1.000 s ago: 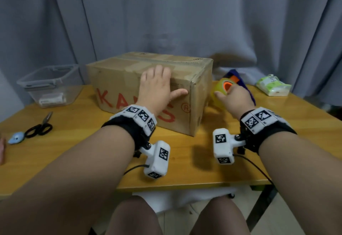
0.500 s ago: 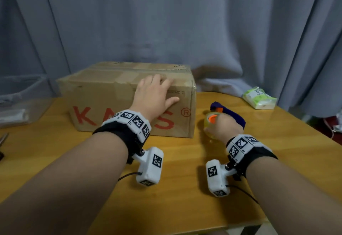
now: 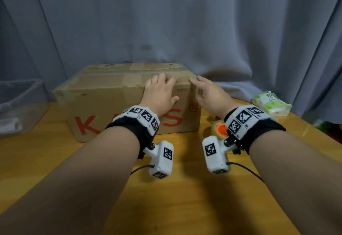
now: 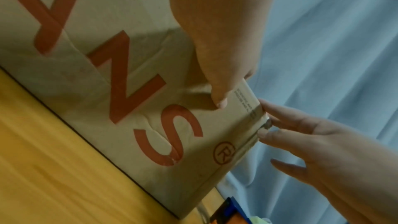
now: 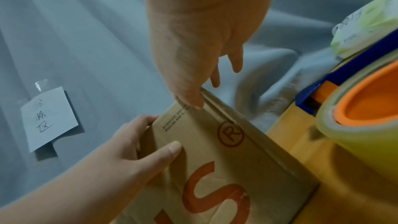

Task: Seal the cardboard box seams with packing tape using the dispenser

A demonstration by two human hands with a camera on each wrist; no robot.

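One cardboard box (image 3: 114, 103) is steadied by the left hand (image 3: 160, 94), spread flat over its near top edge, thumb on the front face. The right hand (image 3: 211, 95), fingers straight and empty, touches the box's right corner. One tape dispenser (image 3: 219, 129) is set down under the right wrist. Apparently tape is being smoothed; next, the dispenser needs regrasping.

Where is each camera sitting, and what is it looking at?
Head: on the person's head, looking down at the cardboard box, both forearms showing.
Left wrist: under the left hand, looking along it at the box's red letters; the right hand shows too.
Right wrist: under the right hand, facing the box corner and tape dispenser.
All views share the box and both hands.
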